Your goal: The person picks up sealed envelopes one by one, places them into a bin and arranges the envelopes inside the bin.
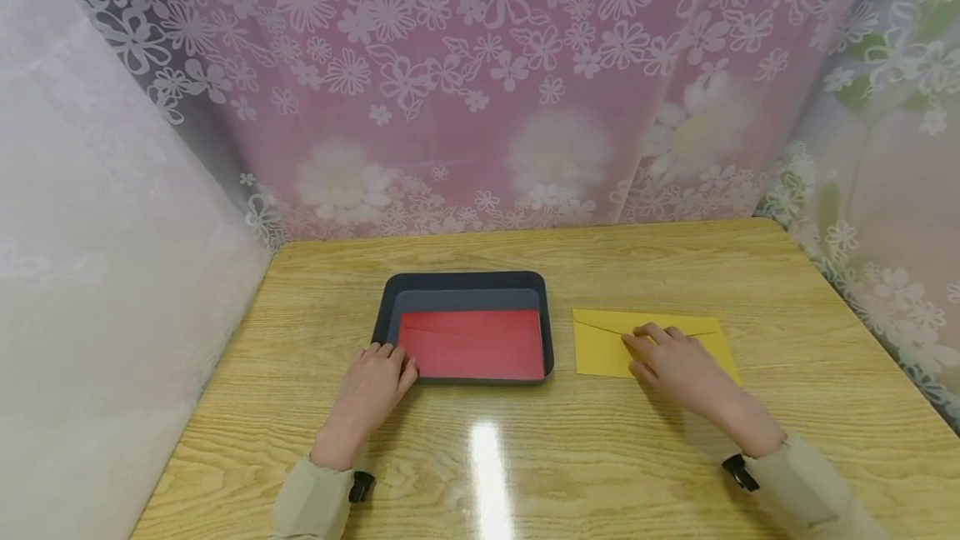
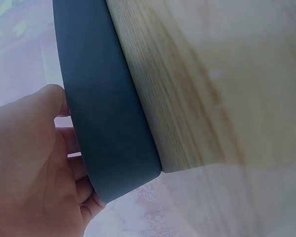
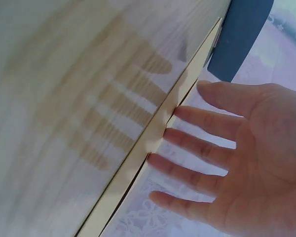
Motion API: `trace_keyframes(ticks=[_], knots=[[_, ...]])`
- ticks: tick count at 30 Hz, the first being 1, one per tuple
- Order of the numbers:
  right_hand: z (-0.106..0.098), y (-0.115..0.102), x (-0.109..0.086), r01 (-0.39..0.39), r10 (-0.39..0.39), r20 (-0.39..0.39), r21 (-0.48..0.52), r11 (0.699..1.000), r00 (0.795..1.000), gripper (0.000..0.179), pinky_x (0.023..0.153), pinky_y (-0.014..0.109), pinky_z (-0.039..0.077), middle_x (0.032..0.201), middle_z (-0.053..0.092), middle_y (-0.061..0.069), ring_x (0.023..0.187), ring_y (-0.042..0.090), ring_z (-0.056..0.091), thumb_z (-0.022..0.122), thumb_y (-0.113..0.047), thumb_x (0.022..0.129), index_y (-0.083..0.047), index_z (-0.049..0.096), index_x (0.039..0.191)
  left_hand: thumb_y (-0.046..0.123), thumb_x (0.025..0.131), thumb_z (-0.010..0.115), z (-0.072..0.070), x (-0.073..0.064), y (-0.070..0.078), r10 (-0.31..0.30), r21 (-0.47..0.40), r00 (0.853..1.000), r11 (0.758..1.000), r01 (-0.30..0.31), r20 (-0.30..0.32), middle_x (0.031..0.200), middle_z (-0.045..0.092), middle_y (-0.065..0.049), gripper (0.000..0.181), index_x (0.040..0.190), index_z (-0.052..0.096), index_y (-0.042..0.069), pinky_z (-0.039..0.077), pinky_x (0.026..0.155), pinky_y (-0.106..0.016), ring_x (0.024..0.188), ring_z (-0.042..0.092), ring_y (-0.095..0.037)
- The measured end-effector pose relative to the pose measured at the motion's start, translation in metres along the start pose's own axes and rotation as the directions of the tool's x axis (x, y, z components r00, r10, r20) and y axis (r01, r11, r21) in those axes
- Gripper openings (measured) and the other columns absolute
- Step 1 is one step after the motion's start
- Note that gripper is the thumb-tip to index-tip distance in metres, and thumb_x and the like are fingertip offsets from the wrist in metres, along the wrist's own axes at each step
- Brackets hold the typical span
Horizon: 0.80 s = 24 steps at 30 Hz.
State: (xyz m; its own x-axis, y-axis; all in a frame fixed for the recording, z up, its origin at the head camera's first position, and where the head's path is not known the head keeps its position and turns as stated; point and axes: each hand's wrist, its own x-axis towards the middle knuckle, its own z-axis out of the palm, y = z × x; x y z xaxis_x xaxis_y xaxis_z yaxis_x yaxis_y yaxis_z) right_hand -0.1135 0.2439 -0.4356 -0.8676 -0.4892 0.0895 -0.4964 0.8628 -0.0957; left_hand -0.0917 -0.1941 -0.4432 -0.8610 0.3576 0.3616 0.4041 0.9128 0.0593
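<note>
A dark grey tray lies on the table, with a red envelope flat inside it along the near side. My left hand holds the tray's near left corner. The left wrist view shows the thumb and fingers of that hand at the rim of the tray wall. To the right of the tray, a yellow envelope lies flap side up. Fingertips of my right hand touch its top near the flap. In the right wrist view this hand has its fingers spread and nearly straight over the envelope.
The wood-grain table has a bright light reflection near its front. A pink flowered curtain hangs behind it, with pale sheets on the left and flowered ones on the right. Dark straps show at both wrists.
</note>
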Motion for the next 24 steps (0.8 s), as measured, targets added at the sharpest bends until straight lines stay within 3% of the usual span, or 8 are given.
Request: trace_keyframes(ticks=[5, 7, 11, 15, 19, 24], knots=[[-0.004, 0.024, 0.011, 0.012, -0.008, -0.061, 0.069, 0.998, 0.998, 0.037, 0.067, 0.050, 0.055, 0.119, 0.063, 0.025, 0.088, 0.040, 0.067, 0.073, -0.016, 0.093, 0.000, 0.067, 0.126, 0.018, 0.096, 0.068, 0.001, 0.000, 0.000, 0.005, 0.005, 1.000, 1.000, -0.005, -0.003, 0.062, 0.032, 0.004, 0.042, 0.066, 0.040, 0.015, 0.029, 0.060, -0.029, 0.058, 0.033, -0.017], [-0.005, 0.038, 0.015, -0.005, 0.011, -0.073, 0.084, 0.996, 0.997, 0.038, 0.072, 0.050, 0.055, 0.118, 0.062, 0.028, 0.091, 0.042, 0.066, 0.073, -0.014, 0.093, 0.003, 0.066, 0.125, 0.018, 0.097, 0.067, 0.001, 0.000, -0.001, 0.000, 0.009, 1.000, 1.000, 0.000, 0.005, 0.062, 0.033, 0.003, 0.041, 0.066, 0.040, 0.015, 0.029, 0.061, -0.029, 0.058, 0.034, -0.018], [-0.006, 0.058, 0.020, -0.085, 0.084, 0.014, 0.092, 0.992, 0.996, 0.042, 0.084, 0.058, 0.051, 0.116, 0.061, 0.028, 0.101, 0.048, 0.061, 0.072, -0.022, 0.094, 0.005, 0.065, 0.124, 0.019, 0.099, 0.065, 0.003, -0.001, -0.002, -0.015, 0.009, 0.999, 1.000, 0.014, 0.035, 0.062, 0.035, 0.002, 0.041, 0.066, 0.041, 0.015, 0.030, 0.062, -0.030, 0.060, 0.034, -0.018], [-0.008, 0.066, 0.020, -0.135, 0.121, 0.099, 0.138, 0.981, 0.988, 0.051, 0.081, 0.057, 0.051, 0.114, 0.059, 0.026, 0.099, 0.045, 0.060, 0.076, -0.035, 0.090, 0.004, 0.066, 0.122, 0.020, 0.099, 0.063, 0.004, -0.001, -0.003, -0.018, 0.003, 0.999, 1.000, 0.018, 0.046, 0.062, 0.035, 0.002, 0.041, 0.066, 0.041, 0.015, 0.030, 0.063, -0.030, 0.060, 0.034, -0.018], [-0.008, 0.066, 0.022, -0.139, 0.121, 0.115, 0.162, 0.977, 0.986, 0.058, 0.081, 0.055, 0.050, 0.112, 0.060, 0.021, 0.099, 0.041, 0.060, 0.080, -0.043, 0.084, 0.002, 0.067, 0.119, 0.019, 0.099, 0.064, 0.005, -0.001, -0.003, -0.012, -0.004, 1.000, 1.000, 0.012, 0.026, 0.062, 0.036, 0.002, 0.040, 0.066, 0.042, 0.015, 0.030, 0.063, -0.030, 0.060, 0.034, -0.017], [-0.004, 0.066, 0.027, -0.116, 0.099, 0.110, 0.162, 0.980, 0.989, 0.057, 0.084, 0.053, 0.050, 0.103, 0.060, 0.015, 0.095, 0.036, 0.060, 0.084, -0.041, 0.078, 0.002, 0.065, 0.110, 0.019, 0.098, 0.065, 0.005, 0.000, -0.004, -0.005, -0.006, 1.000, 1.000, 0.005, 0.017, 0.062, 0.037, 0.001, 0.040, 0.066, 0.043, 0.015, 0.031, 0.063, -0.030, 0.060, 0.034, -0.017]])
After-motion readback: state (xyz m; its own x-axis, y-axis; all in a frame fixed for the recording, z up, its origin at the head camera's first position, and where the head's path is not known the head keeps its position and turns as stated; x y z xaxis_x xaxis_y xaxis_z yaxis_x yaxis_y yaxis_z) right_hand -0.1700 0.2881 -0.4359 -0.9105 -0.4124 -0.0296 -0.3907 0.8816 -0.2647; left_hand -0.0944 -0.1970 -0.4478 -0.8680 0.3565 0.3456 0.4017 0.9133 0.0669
